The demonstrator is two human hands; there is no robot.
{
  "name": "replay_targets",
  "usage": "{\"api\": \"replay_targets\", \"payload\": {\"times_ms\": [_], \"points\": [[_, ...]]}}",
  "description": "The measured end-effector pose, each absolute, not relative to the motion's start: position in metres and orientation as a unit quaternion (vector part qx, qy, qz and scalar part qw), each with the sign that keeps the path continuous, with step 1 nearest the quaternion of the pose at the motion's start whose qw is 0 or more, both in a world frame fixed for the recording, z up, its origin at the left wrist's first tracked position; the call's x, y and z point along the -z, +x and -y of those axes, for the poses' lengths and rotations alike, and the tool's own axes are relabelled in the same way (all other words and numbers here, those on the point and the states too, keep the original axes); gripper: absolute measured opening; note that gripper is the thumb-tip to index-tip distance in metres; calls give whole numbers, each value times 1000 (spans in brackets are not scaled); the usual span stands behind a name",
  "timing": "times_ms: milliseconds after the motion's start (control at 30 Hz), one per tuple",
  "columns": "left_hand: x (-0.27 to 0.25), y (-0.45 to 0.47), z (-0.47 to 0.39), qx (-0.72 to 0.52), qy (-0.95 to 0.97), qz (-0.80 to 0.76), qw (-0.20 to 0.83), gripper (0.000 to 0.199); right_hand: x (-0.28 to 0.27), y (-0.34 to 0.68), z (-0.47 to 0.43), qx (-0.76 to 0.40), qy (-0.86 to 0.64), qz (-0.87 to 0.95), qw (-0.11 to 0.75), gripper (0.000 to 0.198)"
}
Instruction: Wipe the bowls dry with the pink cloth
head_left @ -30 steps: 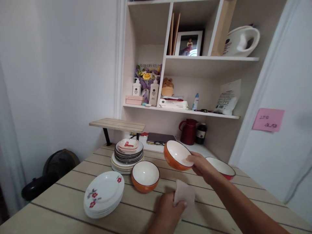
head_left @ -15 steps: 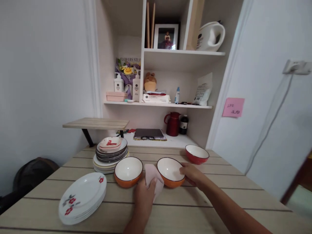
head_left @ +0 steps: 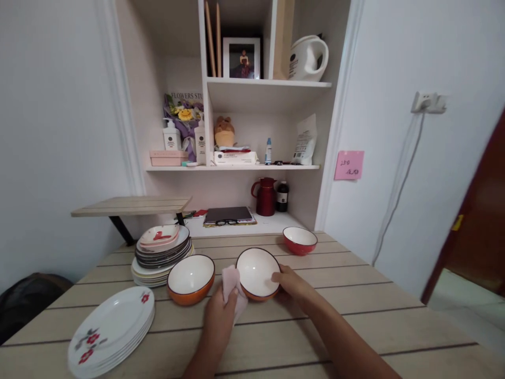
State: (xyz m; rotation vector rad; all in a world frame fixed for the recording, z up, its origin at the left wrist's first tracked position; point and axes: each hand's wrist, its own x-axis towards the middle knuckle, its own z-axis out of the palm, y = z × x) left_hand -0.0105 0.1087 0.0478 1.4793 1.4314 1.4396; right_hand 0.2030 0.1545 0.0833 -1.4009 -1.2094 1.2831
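Setting: slatted, pale wooden tabletop (head_left: 363,302) before a white shelf unit (head_left: 272,82), between pale walls.

Right hand (head_left: 292,282): mine, closed on the right rim of an orange bowl (head_left: 258,269), thumb inside. Bowl: white-lined, dark-edged, mouth tipped toward me, at the middle of the tabletop; whether its base touches the wood I cannot tell.

Left hand (head_left: 221,311): mine, gripping a pale pink cloth (head_left: 230,278), which overlaps the bowl's left edge in view.

Left of the cloth: a second orange bowl (head_left: 191,275), upright. Beyond my right hand: one red bowl (head_left: 300,241), upright, well apart.

Near left: stacked white plates (head_left: 116,323), red flower pattern. Behind these: a taller stack of plates (head_left: 155,261), dark-rimmed above pale, topped by small pinkish dishes (head_left: 160,236).

Rear: black-framed glasses (head_left: 226,222); red jug (head_left: 265,199); dark bottle (head_left: 282,197) beside it.
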Motion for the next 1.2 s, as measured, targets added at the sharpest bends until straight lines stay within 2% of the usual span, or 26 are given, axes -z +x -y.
{"api": "replay_targets", "payload": {"times_ms": [133,267,400,600,800,900,1033,1200], "points": [[-47,-9,-111,-586,535,-515,324,56,-82,197,-141,-523,-510,471,494,61],[-43,-10,-114,-620,499,-514,320,58,-85,187,-127,-573,-451,434,529,69],[-43,-12,-112,-626,490,-487,362,58,-87,172,-121,-645,-374,346,570,79],[-46,-10,-104,-651,459,-482,365,63,-80,157,-119,-662,-392,234,594,68],[-48,-12,-100,-662,445,-514,316,64,-79,168,-118,-632,-403,218,624,83],[-52,-8,-93,-663,486,-491,288,57,-83,170,-112,-610,-418,260,622,85],[-60,-1,-82,-657,545,-470,224,43,-87,163,-103,-589,-413,368,589,79],[-64,1,-84,-622,586,-495,160,40,-90,156,-98,-581,-394,424,572,73]]}}
